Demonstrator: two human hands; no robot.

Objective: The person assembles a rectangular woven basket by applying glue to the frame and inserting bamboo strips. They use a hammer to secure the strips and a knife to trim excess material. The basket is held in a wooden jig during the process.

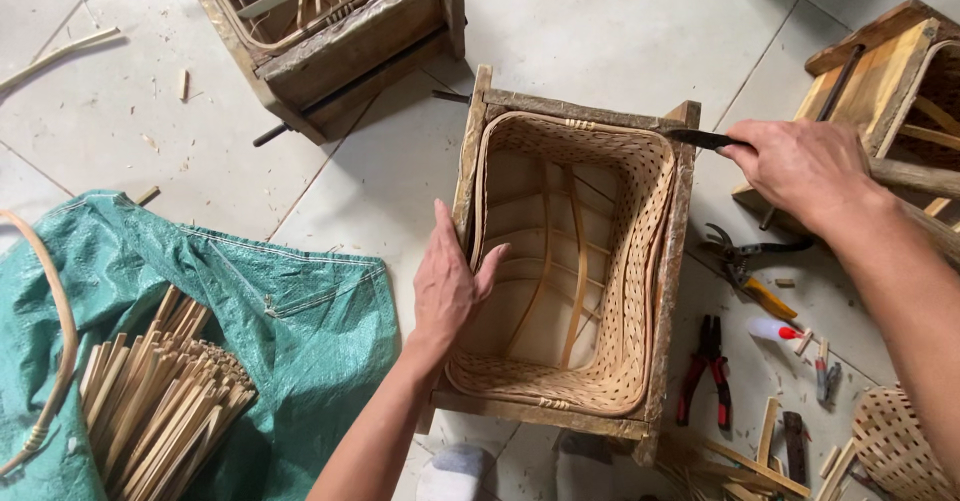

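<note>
A green woven plastic sheet [270, 311] lies on the tiled floor [600, 21] at the left, with a bundle of split bamboo strips [160, 401] resting on it. In the middle stands a square wooden mould frame [678, 261], and the woven bamboo basket [630, 261] sits inside it, its rim level with the top of the frame. A 2nd wooden frame [340, 41] with another basket stands near the top of the view. The left hand [448, 286] rests on the left wall of the frame, fingers together and flat, thumb hooking over the basket rim; it presses there and does not clamp anything. The right hand [800, 166] is closed around a dark knife [705, 139], whose blade touches the far right corner of the rim. On the floor to the right lie red-handled pliers [705, 366] and yellow-handled cutters [750, 276]. The basket looks light and springy, I think; the thin weave probably bends and can split if squeezed, so the thicker rim band, or the stiff wooden frame around it, seems the safer place to hold.
</note>
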